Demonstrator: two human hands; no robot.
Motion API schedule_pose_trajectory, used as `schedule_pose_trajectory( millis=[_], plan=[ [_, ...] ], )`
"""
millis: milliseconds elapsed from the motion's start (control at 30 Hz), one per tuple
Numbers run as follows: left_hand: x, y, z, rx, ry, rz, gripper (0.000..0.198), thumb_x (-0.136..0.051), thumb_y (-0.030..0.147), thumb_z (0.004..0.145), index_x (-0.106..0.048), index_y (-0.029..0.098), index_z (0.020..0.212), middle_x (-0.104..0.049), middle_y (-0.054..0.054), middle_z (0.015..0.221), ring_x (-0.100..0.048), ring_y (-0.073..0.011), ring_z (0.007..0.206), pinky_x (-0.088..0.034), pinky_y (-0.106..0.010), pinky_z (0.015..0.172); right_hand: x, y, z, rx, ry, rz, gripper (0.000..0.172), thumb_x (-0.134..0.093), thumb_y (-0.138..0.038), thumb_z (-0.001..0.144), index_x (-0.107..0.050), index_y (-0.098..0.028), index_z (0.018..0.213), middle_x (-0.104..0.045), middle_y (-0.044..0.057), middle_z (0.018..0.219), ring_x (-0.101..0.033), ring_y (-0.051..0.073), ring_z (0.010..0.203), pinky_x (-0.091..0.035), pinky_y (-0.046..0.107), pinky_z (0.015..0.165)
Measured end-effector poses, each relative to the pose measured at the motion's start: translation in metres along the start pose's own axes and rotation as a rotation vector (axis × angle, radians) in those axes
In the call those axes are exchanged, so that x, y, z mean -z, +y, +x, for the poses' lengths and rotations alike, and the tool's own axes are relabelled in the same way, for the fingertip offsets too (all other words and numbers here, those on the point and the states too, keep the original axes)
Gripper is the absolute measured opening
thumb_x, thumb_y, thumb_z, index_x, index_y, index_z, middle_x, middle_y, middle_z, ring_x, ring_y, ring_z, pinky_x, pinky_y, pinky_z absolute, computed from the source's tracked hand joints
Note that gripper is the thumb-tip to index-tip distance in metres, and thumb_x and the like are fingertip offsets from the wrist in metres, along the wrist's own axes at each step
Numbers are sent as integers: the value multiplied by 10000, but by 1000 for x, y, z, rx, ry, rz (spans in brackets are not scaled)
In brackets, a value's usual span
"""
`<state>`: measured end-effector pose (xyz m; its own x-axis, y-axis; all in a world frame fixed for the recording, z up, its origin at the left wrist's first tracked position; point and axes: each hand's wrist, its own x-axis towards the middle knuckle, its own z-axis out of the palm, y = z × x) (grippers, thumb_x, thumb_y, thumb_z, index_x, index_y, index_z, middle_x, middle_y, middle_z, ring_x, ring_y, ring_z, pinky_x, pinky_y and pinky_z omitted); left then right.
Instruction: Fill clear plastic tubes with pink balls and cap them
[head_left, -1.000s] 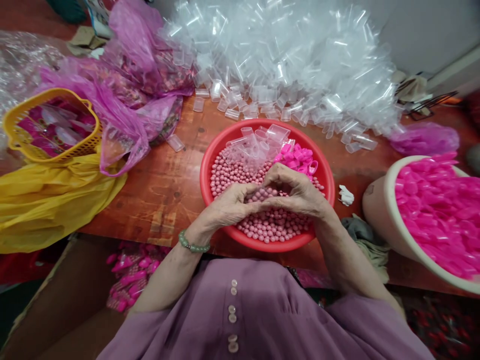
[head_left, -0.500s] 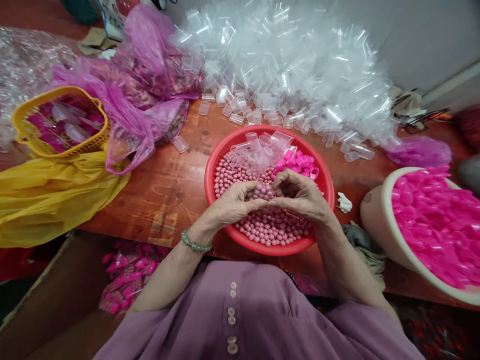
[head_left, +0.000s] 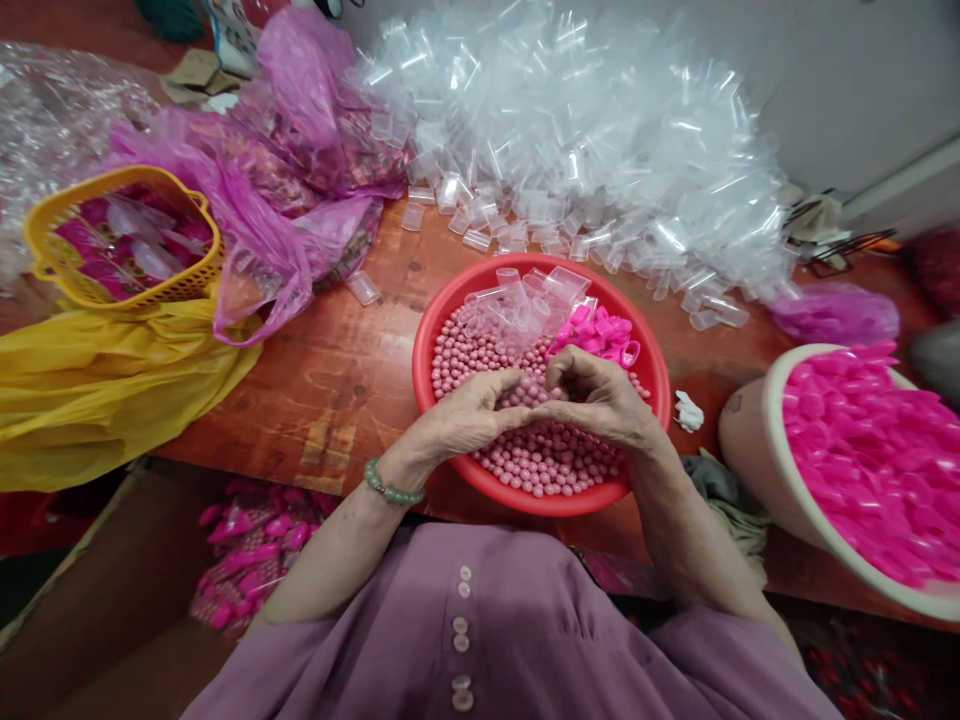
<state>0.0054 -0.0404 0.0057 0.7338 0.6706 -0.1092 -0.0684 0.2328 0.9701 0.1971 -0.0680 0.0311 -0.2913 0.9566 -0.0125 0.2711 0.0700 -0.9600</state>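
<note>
My left hand (head_left: 480,408), with a green bead bracelet (head_left: 390,485) on its wrist, and my right hand (head_left: 598,400) meet over a red basin (head_left: 424,350). Between their curled fingers is a clear plastic tube (head_left: 531,390) with pink beads showing in it; its ends are covered by fingers. My left thumb and fingers grip its left side. The right fingers are pinched at its other side, and what they hold there is hidden. Below lie loose pink beads (head_left: 551,465). Empty clear tubes (head_left: 517,305) and bright pink plastic caps (head_left: 598,332) rest on the beads at the back of the basin.
A big heap of clear tubes (head_left: 585,140) covers the table's back. At right stands a cream bucket (head_left: 772,420) of pink plastic pieces. On the left are a yellow basket (head_left: 45,235), purple bags (head_left: 270,240) and a yellow bag (head_left: 112,390). An open carton (head_left: 82,610) sits below the table edge.
Both hands stay close together over the basin, with only small finger shifts around the tube. The whole view has moved slightly.
</note>
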Motion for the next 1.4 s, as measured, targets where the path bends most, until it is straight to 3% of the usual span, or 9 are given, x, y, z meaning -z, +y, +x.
schedule_pose_trajectory(
  millis=[167, 367, 567, 767, 867, 1033, 1200, 1300, 1400],
  plan=[
    [-2, 2, 1, -25, 96, -127, 199, -717, 257, 765, -609, 131, 874, -639, -19, 841, -601, -134, 787, -502, -264, 775, -2, -1, -6, 101, 46, -50, 372, -731, -398, 822, -456, -184, 693, -460, -42, 631, -402, 84, 554, -339, 224, 511],
    [-3, -3, 0, -143, 378, -223, 281, -704, 398, 837, -589, 143, 845, -684, -34, 872, -674, -144, 839, -549, -252, 783, -9, 1, -36, 214, -15, -645, 169, -639, -303, 913, -562, -171, 841, -623, 28, 798, -565, 150, 754, -434, 319, 790],
    [-2, -8, -1, -211, 421, -289, 295, -669, 418, 878, -656, 166, 1032, -730, -55, 917, -707, -162, 834, -573, -275, 772, 24, 7, -46, 168, 276, -862, 84, -608, -265, 923, -598, -182, 908, -646, 59, 856, -587, 191, 808, -437, 332, 754],
    [-5, -2, -1, -159, 428, -188, 303, -743, 376, 814, -696, 157, 1019, -746, -54, 914, -710, -162, 881, -565, -243, 794, 30, 15, -16, -8, 101, -1442, 194, -523, -164, 913, -670, -154, 1040, -637, 148, 1012, -533, 300, 946, -378, 405, 760],
    [-5, -1, -1, -152, 413, -186, 312, -735, 383, 814, -687, 147, 1012, -742, -55, 891, -711, -169, 870, -569, -255, 787, 26, 16, -6, -41, 44, -1555, 221, -465, -110, 909, -673, -144, 972, -614, 164, 1001, -519, 301, 930, -349, 403, 741],
    [-5, -1, 0, -144, 405, -202, 307, -723, 375, 815, -667, 144, 1010, -724, -44, 875, -695, -146, 833, -562, -242, 782, 30, 9, -3, 83, 71, -1390, 111, -529, -172, 910, -639, -158, 920, -650, 145, 1026, -523, 309, 989, -341, 443, 821],
    [-5, -1, 0, -133, 314, -229, 246, -682, 314, 841, -632, 139, 1007, -689, -35, 886, -669, -127, 823, -547, -218, 743, 38, 4, -4, 189, 355, -620, 156, -666, -321, 877, -614, -205, 965, -680, 52, 976, -607, 220, 937, -419, 392, 881],
    [-4, 1, -1, -102, 256, -281, 235, -676, 267, 837, -618, 137, 1024, -657, -30, 896, -653, -123, 833, -541, -220, 749, 34, 4, -1, 87, 367, -170, 228, -730, -367, 827, -607, -201, 925, -648, 19, 896, -618, 157, 814, -486, 313, 789],
    [-3, 4, -1, -77, 229, -311, 214, -674, 206, 819, -615, 139, 1014, -637, -30, 891, -641, -129, 837, -533, -233, 765, 22, -3, 3, 25, 352, 25, 279, -756, -396, 796, -597, -195, 906, -630, 8, 837, -611, 137, 735, -518, 287, 713]
  ],
)
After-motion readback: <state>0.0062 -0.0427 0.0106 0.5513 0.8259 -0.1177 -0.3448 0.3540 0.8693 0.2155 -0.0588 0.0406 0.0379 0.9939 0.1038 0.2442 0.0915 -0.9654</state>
